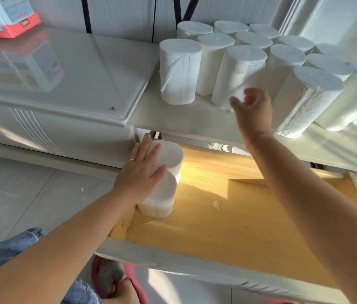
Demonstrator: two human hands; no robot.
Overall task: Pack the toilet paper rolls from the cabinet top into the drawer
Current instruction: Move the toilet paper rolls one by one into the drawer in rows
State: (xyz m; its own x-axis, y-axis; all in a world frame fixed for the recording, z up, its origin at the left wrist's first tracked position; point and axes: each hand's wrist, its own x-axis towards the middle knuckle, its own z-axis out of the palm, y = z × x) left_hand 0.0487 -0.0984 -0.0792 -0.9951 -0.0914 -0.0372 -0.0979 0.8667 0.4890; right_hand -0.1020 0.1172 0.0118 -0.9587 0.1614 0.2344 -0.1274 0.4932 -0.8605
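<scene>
Several white toilet paper rolls (236, 53) stand upright on the white cabinet top (186, 119). Below it, the wooden drawer (228, 216) is pulled out. Two rolls stand in its far left corner: a back roll (171, 154) and a front roll (162, 194). My left hand (142, 172) lies flat on top of these two, fingers spread. My right hand (252, 106) is raised in front of the nearest roll (236, 77) on the cabinet top, fingers curled and blurred, holding nothing that I can see.
A glass-topped cabinet (63, 80) stands to the left, with a red and white box (4, 16) at its back. A small scrap of paper (216, 205) lies on the drawer floor. My knee in jeans (8, 249) and a pink slipper (107, 277) are below the drawer front.
</scene>
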